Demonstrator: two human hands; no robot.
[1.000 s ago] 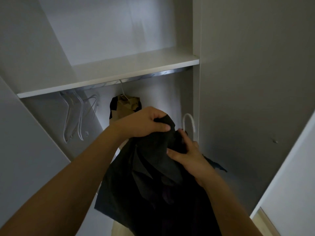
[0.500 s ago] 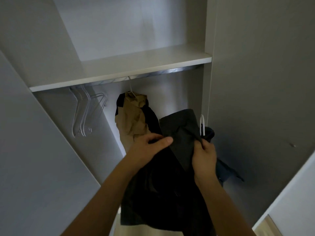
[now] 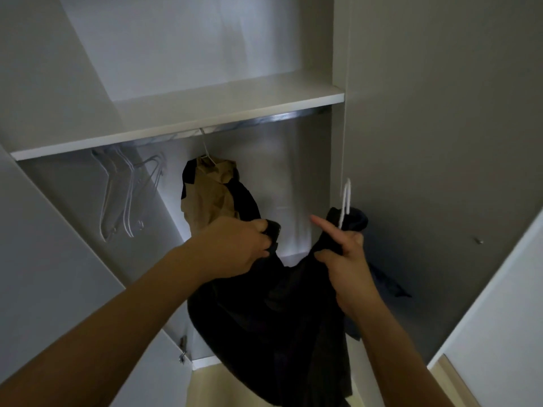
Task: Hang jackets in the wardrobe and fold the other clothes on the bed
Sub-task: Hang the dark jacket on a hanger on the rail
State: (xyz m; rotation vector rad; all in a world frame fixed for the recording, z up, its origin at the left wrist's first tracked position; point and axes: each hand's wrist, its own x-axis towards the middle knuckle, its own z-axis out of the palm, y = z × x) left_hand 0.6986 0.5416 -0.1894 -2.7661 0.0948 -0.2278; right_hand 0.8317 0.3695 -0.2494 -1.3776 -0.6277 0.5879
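Left hand [image 3: 235, 245] fingers clenched the black jacket [image 3: 273, 318]; right hand [image 3: 343, 259] gripped it, forefinger pointing to eleven o'clock. White hanger [image 3: 345, 201] mostly hidden.

No writing, label, brand mark, number or sign can be read anywhere in the head view; every surface shown is plain, and the dim light leaves any fine print too faint to make out.

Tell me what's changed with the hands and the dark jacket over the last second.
The hands have pulled apart, spreading the dark jacket: left hand grips one edge, right hand the other, forefinger now pointing out. The white hanger hook stands clear. The tan jacket and empty hangers still hang on the rail.
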